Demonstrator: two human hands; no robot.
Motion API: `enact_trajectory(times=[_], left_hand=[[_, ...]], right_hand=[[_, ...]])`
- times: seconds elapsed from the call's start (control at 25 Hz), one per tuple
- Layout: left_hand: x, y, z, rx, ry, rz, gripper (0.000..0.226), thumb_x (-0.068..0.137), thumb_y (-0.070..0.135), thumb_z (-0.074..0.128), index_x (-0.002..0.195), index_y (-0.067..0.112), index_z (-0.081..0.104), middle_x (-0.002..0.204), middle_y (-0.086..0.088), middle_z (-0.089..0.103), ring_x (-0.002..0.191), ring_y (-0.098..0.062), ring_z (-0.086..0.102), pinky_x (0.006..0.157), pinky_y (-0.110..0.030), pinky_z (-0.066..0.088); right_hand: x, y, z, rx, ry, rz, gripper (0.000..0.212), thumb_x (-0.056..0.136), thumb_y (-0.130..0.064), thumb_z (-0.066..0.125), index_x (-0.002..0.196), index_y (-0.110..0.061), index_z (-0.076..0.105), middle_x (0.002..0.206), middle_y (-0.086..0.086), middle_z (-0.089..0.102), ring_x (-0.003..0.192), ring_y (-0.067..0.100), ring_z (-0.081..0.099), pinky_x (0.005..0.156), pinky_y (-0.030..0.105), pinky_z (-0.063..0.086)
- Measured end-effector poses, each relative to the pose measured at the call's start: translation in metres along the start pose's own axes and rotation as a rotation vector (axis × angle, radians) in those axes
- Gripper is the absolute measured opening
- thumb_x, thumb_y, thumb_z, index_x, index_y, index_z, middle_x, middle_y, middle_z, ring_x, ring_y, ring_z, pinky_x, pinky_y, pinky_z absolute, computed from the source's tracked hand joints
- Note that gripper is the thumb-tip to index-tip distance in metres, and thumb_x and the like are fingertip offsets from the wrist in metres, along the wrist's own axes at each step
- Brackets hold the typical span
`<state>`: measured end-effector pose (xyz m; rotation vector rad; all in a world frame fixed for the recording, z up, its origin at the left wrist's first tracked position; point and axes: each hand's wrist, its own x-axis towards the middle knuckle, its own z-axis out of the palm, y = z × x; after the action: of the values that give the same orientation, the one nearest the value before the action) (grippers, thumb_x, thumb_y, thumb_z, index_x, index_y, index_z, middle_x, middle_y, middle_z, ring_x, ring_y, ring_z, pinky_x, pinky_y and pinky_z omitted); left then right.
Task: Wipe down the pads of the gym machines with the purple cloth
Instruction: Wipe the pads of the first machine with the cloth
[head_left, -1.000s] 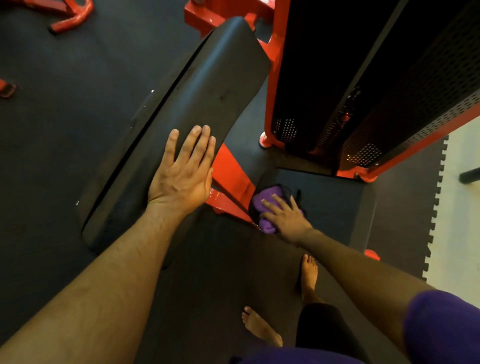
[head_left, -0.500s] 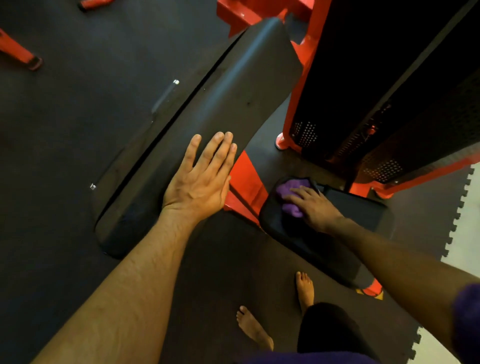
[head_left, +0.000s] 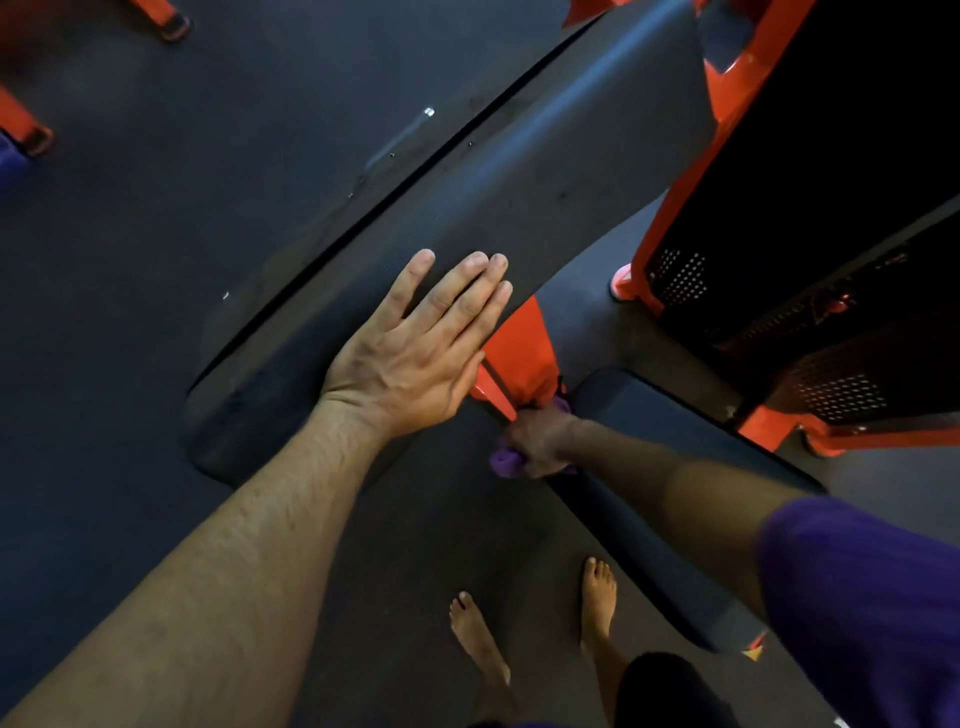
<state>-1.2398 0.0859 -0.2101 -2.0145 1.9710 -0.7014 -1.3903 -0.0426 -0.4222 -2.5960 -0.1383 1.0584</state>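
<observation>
Left hand (head_left: 415, 353) is flat, fingers straight, just leaning on the long black padded backrest (head_left: 545, 171). Right hand (head_left: 540, 441) is curled around the bunched purple cloth (head_left: 506, 460), rubbing the near-left corner of the lower black seat pad (head_left: 649, 410), roughly 5 o'clock from the left hand, right beside the red steel frame post (head_left: 519, 353). Guessing mid-job: seat corner in progress. No idea if the backrest has been wiped, and other machines probably wait.
</observation>
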Motion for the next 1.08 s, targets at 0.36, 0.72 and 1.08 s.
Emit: enact_trajectory(times=[0.36,0.72,1.08], left_hand=[[0.001,0.000,0.000,-0.002,0.005,0.004,0.062,0.107,0.033,0.024,0.163,0.005,0.022,0.171,-0.015,0.019,0.158,-0.029,0.019,0.126,-0.057,0.021],[0.001,0.001,0.000,-0.039,-0.028,-0.012,0.061,0.107,0.031,0.028,0.163,0.005,0.022,0.171,-0.014,0.018,0.158,-0.028,0.018,0.127,-0.057,0.015],[-0.001,0.000,0.004,-0.063,-0.041,-0.010,0.063,0.108,0.033,0.029,0.163,0.004,0.018,0.172,-0.016,0.012,0.160,-0.030,0.011,0.127,-0.059,0.003]], right_hand=[[-0.015,0.081,-0.042,0.132,0.146,0.356,0.028,0.087,-0.049,0.059,0.103,-0.026,0.061,0.116,0.004,0.068,0.108,0.030,0.066,0.088,0.036,0.050],[-0.005,0.031,-0.017,-0.038,0.175,0.217,0.028,0.088,-0.050,0.058,0.108,-0.030,0.063,0.117,0.002,0.067,0.112,0.029,0.063,0.089,0.037,0.048],[0.005,-0.028,0.029,0.150,0.275,0.160,0.028,0.079,-0.045,0.058,0.096,-0.024,0.064,0.100,-0.002,0.066,0.098,0.023,0.060,0.085,0.035,0.045]])
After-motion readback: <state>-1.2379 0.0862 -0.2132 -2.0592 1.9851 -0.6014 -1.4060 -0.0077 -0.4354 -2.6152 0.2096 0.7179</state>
